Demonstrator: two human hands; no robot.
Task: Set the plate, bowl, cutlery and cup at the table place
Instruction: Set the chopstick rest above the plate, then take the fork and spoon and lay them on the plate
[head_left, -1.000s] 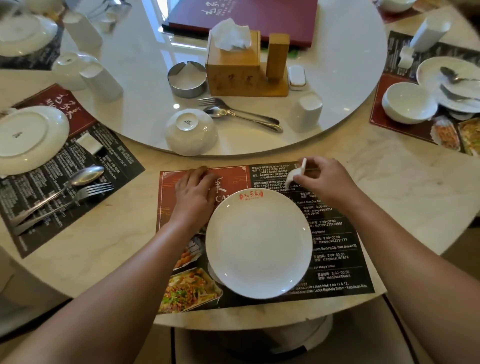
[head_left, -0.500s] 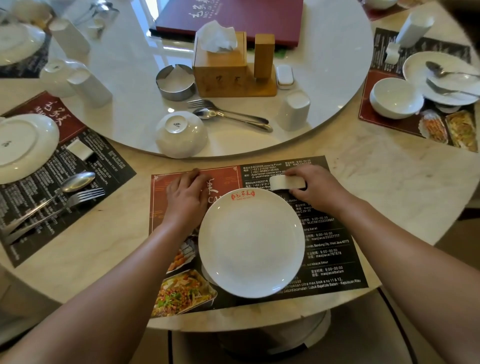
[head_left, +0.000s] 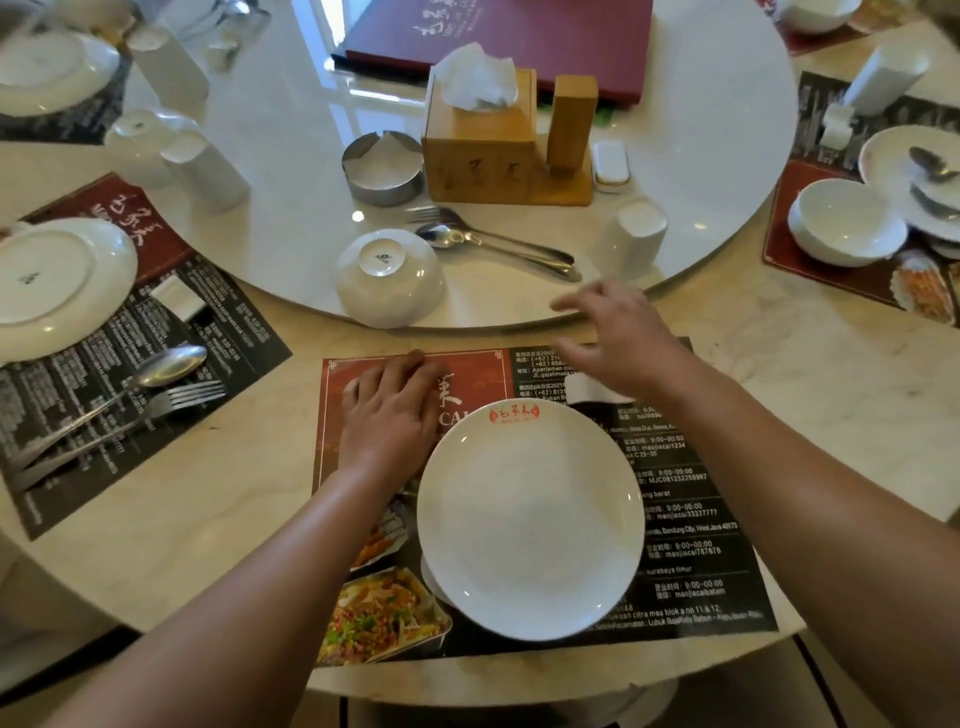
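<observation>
One plate (head_left: 530, 519) near placemat (head_left: 701, 519) front edge.

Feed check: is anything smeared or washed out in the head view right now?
Head view: the right hand is motion-blurred at its fingers. Window glare streaks the turntable. The plate and left hand are sharp. The wide lens curves the table edge.

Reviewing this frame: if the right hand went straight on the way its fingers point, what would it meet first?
Probably the handle ends of the spoon and fork on the turntable. The right hand, fingers spread, points up and left toward them. Its height above the table is unclear.
</observation>
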